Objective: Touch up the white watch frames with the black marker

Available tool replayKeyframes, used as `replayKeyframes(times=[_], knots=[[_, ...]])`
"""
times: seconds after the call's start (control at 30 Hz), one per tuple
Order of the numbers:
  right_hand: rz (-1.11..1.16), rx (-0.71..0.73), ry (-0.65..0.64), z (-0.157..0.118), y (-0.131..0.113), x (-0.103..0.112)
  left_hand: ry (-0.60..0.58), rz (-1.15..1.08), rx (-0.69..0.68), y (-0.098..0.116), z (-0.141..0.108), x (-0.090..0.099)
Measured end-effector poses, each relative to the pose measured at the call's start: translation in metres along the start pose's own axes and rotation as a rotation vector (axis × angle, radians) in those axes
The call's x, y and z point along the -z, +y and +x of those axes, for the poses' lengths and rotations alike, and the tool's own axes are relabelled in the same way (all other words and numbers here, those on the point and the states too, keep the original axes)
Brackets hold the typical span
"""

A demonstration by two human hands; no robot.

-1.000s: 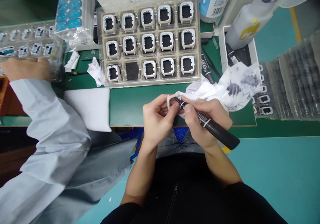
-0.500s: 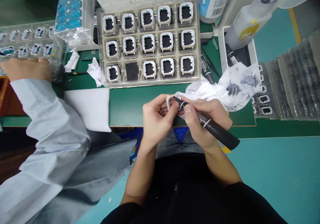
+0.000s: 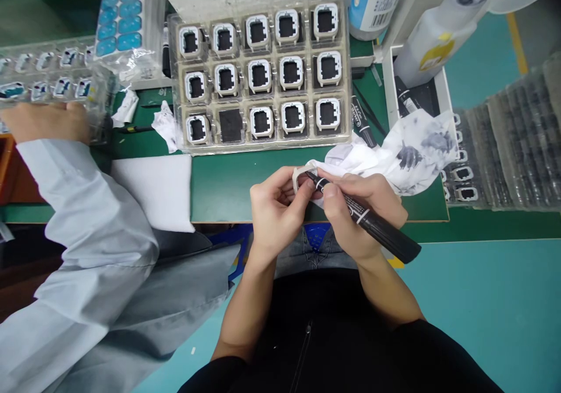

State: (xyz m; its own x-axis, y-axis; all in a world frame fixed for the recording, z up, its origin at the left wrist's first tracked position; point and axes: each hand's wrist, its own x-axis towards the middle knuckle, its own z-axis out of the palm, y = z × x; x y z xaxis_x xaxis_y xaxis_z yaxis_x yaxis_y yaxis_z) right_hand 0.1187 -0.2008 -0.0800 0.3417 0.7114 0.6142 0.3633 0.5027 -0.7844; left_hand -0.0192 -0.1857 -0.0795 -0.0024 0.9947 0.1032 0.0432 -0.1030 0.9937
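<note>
Between the thumb and fingers of my left hand point(image 3: 279, 209) is a small pale watch case frame point(image 3: 298, 174), held over the table's front edge. My right hand point(image 3: 366, 212) grips a black marker pen point(image 3: 377, 229), its tip end pointing up and left into the opening of the frame. Whether the tip touches the frame is hard to make out. Behind my hands lies a plastic tray point(image 3: 280, 146) of similar white-rimmed frames, with one pocket in its front row showing only a dark bottom. A stained white cloth point(image 3: 390, 156) rests beside my right hand.
At the left a co-worker's hand point(image 3: 50, 123) reaches over another tray of parts. A white foam sheet point(image 3: 155, 191) lies on the green table point(image 3: 232, 183). Another marker point(image 3: 362, 124), bottles point(image 3: 427, 45) in a box and stacked trays point(image 3: 517, 136) stand at the right.
The frame in my left hand has tilted slightly. Both hands and the marker stay almost in the same place.
</note>
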Motion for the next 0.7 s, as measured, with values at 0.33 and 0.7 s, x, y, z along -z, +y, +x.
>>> replayKeyframes(times=[0.33,0.7], knots=[[-0.002,-0.019,-0.026,0.0021,-0.0026,0.0034,0.014,0.089,-0.058,-0.0031,-0.0029,-0.0001],[0.102,-0.020,-0.075,0.0032,-0.0017,0.0066,0.003,-0.071,0.004,0.0046,0.0022,0.0019]])
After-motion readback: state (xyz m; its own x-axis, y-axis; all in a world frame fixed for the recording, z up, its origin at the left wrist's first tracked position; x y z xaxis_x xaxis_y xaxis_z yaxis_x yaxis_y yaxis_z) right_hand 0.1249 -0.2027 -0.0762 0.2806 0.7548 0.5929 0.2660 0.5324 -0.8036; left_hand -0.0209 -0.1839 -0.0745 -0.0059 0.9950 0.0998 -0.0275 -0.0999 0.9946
